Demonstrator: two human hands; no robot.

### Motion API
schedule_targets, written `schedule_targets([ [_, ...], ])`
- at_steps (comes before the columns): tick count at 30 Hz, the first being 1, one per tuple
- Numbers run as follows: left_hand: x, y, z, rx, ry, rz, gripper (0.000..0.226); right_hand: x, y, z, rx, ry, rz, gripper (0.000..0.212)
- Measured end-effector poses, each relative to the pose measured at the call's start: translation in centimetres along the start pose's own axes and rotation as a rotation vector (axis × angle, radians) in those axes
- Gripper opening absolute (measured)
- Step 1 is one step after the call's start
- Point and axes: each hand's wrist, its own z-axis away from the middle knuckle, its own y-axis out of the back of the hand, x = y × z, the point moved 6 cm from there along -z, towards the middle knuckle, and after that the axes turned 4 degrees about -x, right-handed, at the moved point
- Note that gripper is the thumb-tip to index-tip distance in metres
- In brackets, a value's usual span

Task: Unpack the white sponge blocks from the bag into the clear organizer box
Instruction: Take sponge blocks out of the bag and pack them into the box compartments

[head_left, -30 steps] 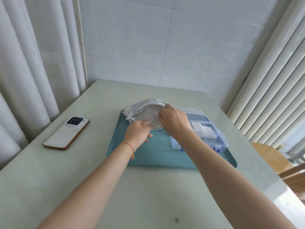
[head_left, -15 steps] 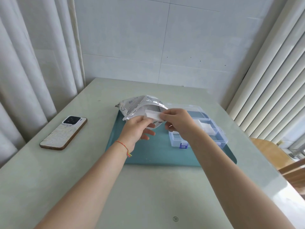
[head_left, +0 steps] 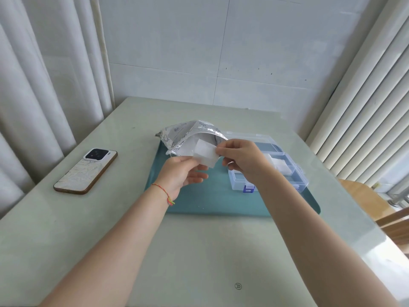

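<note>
Far off to the left of my left hand (head_left: 180,173), a phone (head_left: 86,170) lies face down on the pale surface (head_left: 110,229), well apart from everything else. My left hand, with a red string bracelet (head_left: 164,193) on its wrist, pinches the lower edge of the silver bag (head_left: 183,138) with thumb and curled fingers, keeping it lifted above the teal tray (head_left: 210,200), its open mouth turned toward my right hand (head_left: 242,158). Between the two hands, just at the bag's mouth, I see a white sponge block (head_left: 204,155): my right hand pinches its right end between thumb and fingertips, and the block's left part lies in front of the bag's opening, just above my left fingers. I cannot tell whether it touches the bag. Directly beyond and to the right of my right hand sits the clear organizer box (head_left: 287,173) on the tray, its lid (head_left: 261,140) thrown back away from me and a blue latch (head_left: 248,189) on its near wall. More white sponge (head_left: 281,166) already lies in one of its middle compartments, just right of my right wrist. Further right, a wooden chair (head_left: 365,202) stands beside the surface.
</note>
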Motion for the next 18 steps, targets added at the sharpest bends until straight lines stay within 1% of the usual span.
schedule_targets([
  [4, 0.21, -0.73, 0.34, -0.07, 0.02, 0.034, 0.016, 0.38, -0.47, 0.1, 0.024, -0.004, 0.086, 0.005],
  [10, 0.44, -0.56, 0.47, -0.074, 0.02, 0.044, 0.019, 0.68, -0.4, -0.3, 0.045, -0.044, 0.147, 0.003],
  [12, 0.46, -0.51, 0.45, -0.069, 0.02, 0.044, 0.02, 0.69, -0.44, -0.38, 0.032, -0.06, 0.139, 0.001],
  [18, 0.56, -0.53, 0.43, -0.07, 0.017, 0.079, 0.022, 0.73, -0.93, -0.4, 0.006, -0.071, 0.051, 0.013],
])
